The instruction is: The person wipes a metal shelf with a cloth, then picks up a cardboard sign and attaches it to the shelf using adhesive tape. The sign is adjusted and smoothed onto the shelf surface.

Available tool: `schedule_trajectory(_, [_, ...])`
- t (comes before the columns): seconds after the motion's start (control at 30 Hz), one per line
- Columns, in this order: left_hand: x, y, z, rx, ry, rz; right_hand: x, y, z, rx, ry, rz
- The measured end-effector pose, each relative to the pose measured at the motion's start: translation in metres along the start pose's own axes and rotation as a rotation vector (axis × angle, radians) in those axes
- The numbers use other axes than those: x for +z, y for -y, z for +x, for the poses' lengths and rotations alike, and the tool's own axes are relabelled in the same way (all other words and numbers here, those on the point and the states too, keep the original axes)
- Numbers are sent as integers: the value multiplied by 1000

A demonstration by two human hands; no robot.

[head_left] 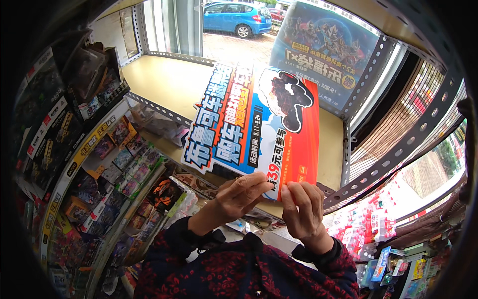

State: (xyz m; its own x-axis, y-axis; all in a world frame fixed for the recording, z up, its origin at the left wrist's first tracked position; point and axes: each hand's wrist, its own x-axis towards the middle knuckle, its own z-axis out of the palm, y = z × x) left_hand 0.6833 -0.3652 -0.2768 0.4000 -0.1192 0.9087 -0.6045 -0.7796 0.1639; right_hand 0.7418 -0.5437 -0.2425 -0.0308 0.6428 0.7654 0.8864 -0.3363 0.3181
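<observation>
A large cut-out advertising board (304,144) in red, blue and white, with a dark vehicle picture on it, tilts over a cream shelf. My left hand (244,195) pinches its near edge between thumb and fingers. Close beside it, my right hand (301,205) grips the same edge nearer the red end. The two hands almost touch. The board's far side reaches over the shelf, and I cannot tell whether it rests there.
The cream metal shelf (164,74) has perforated posts (358,94) by a window. A dark poster (318,55) hangs on the glass; a blue car (236,19) stands outside. Racks of small packaged toys (107,172) line the left. Pink-capped bottles (366,219) stand at right.
</observation>
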Motion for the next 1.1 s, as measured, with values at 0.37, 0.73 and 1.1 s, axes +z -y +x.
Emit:
schedule_trajectory(0.37, [2,4,7,-107,-30,-156,-8,-7,10,74,111,178])
schedule_trajectory(0.73, [9,14,8,-421,-47,-503,-21,-20,21,322,376,546])
schedule_trajectory(1.1, [4,14,21,-297,-58,-365,-10,-17,23,197,288,383])
